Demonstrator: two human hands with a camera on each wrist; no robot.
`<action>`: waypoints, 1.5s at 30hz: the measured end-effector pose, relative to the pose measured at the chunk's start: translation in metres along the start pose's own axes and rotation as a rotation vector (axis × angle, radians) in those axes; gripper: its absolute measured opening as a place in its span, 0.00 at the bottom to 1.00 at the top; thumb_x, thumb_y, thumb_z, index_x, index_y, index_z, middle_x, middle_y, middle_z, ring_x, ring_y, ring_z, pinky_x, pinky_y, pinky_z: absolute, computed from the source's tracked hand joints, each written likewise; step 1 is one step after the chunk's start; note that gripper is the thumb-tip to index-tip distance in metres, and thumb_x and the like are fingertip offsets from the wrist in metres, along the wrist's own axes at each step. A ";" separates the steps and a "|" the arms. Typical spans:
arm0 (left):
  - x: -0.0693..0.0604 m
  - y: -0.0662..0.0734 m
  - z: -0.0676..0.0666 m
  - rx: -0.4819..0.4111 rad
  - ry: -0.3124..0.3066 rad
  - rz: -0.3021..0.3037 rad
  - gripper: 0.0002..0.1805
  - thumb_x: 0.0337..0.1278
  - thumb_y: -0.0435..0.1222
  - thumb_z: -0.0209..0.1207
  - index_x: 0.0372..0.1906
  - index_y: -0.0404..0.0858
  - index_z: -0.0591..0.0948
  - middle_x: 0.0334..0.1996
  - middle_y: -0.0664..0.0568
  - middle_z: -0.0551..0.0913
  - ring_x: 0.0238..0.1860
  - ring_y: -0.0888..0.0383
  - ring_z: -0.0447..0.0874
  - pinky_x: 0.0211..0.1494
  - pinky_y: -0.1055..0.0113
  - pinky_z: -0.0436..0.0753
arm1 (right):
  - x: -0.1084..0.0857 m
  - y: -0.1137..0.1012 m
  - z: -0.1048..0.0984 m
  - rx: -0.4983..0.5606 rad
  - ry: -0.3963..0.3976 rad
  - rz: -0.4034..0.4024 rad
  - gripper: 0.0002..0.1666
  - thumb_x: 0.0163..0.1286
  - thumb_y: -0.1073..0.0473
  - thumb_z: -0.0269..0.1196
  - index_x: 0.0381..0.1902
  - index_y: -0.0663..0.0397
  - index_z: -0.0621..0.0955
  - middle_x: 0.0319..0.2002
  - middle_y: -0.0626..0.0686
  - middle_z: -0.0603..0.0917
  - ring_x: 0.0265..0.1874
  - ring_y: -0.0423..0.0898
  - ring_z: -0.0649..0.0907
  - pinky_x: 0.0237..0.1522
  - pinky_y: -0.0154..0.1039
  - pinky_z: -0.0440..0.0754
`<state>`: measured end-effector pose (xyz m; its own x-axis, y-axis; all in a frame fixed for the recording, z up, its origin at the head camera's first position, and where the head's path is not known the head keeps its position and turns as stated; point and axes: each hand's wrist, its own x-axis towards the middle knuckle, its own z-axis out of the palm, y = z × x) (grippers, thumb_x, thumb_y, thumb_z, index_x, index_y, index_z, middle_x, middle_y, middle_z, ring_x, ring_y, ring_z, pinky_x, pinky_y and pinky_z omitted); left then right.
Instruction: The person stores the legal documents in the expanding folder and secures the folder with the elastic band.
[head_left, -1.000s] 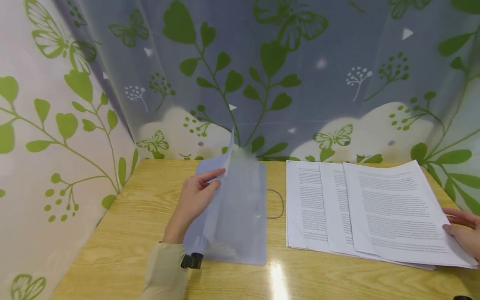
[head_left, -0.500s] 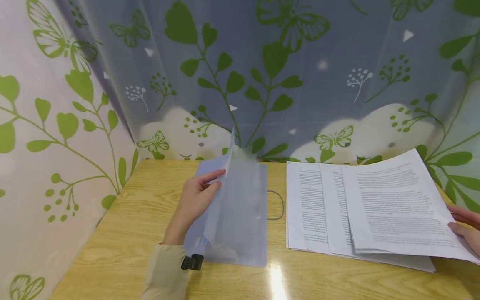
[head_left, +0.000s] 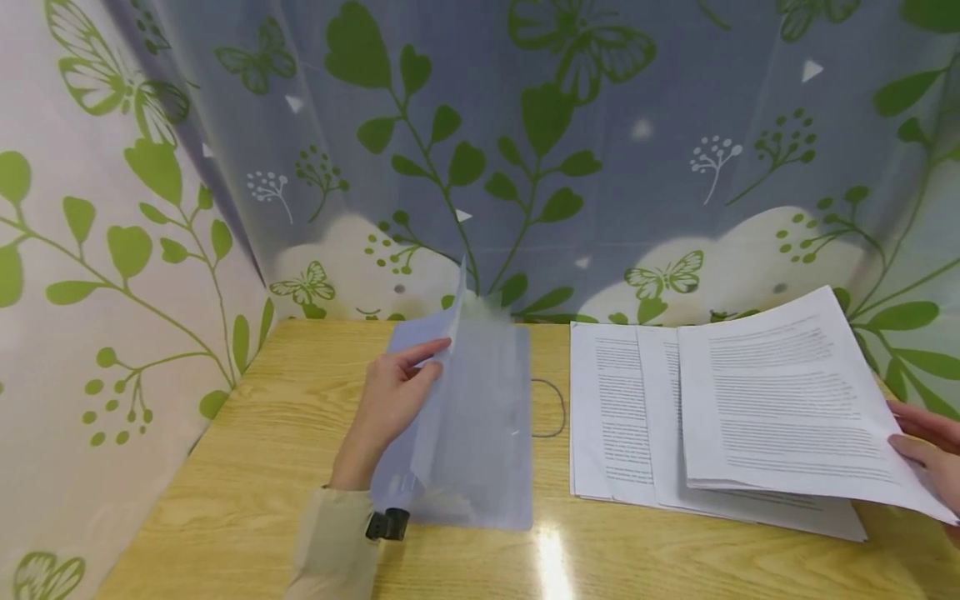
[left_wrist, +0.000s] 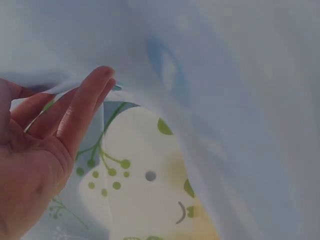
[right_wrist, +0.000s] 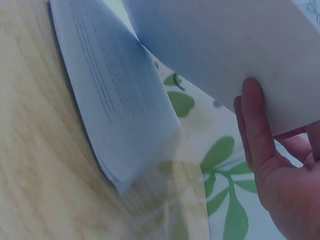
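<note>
A translucent bluish plastic folder with clear sleeves lies spread on the table. My left hand holds its raised sleeves near the outer edge, partly over the left cover; the left wrist view shows fingers against the hanging plastic. To the right, my right hand pinches the right edge of printed paper sheets between thumb and fingers. These sheets are lifted at that side, above more printed pages lying overlapped on the table. In the right wrist view the lifted sheets stand apart from the pages below.
A thin grey elastic loop sticks out from the folder's right edge, between it and the pages. The wooden table ends at a patterned curtain behind and at both sides. A dark strap is at my left wrist.
My right hand has raised the top sheets off the pages below and shifted them slightly left. The left hand and the folder have stayed in place.
</note>
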<state>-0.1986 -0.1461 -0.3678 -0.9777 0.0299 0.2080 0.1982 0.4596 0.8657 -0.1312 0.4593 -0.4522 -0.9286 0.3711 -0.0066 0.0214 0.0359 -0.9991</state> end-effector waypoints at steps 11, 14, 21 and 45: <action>-0.001 0.000 0.004 -0.008 0.015 -0.003 0.19 0.66 0.37 0.57 0.58 0.48 0.87 0.09 0.61 0.59 0.12 0.63 0.54 0.19 0.71 0.57 | -0.032 -0.033 0.053 0.157 0.041 0.071 0.28 0.75 0.72 0.54 0.48 0.30 0.88 0.35 0.29 0.85 0.24 0.35 0.86 0.22 0.31 0.83; -0.001 0.001 0.004 -0.008 0.018 -0.003 0.19 0.65 0.37 0.57 0.58 0.48 0.87 0.09 0.62 0.59 0.12 0.63 0.54 0.19 0.71 0.56 | -0.036 -0.036 0.062 0.168 0.047 0.087 0.27 0.73 0.72 0.58 0.52 0.33 0.88 0.37 0.29 0.86 0.25 0.36 0.86 0.23 0.32 0.83; -0.001 0.002 0.004 0.000 0.020 0.005 0.19 0.65 0.37 0.57 0.58 0.47 0.87 0.09 0.62 0.59 0.12 0.63 0.54 0.18 0.71 0.56 | -0.045 -0.042 0.079 0.140 0.062 0.103 0.24 0.71 0.71 0.62 0.54 0.37 0.88 0.38 0.28 0.86 0.27 0.34 0.86 0.25 0.31 0.84; -0.002 0.000 0.005 -0.002 0.020 0.009 0.19 0.66 0.37 0.57 0.58 0.47 0.87 0.09 0.61 0.59 0.12 0.63 0.54 0.18 0.71 0.57 | -0.072 -0.062 0.127 0.193 -0.034 0.149 0.25 0.66 0.65 0.70 0.57 0.36 0.87 0.41 0.28 0.88 0.31 0.35 0.87 0.29 0.30 0.85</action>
<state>-0.1973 -0.1414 -0.3704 -0.9742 0.0167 0.2251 0.2076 0.4579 0.8644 -0.1126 0.3123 -0.3945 -0.9323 0.3278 -0.1527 0.0909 -0.1964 -0.9763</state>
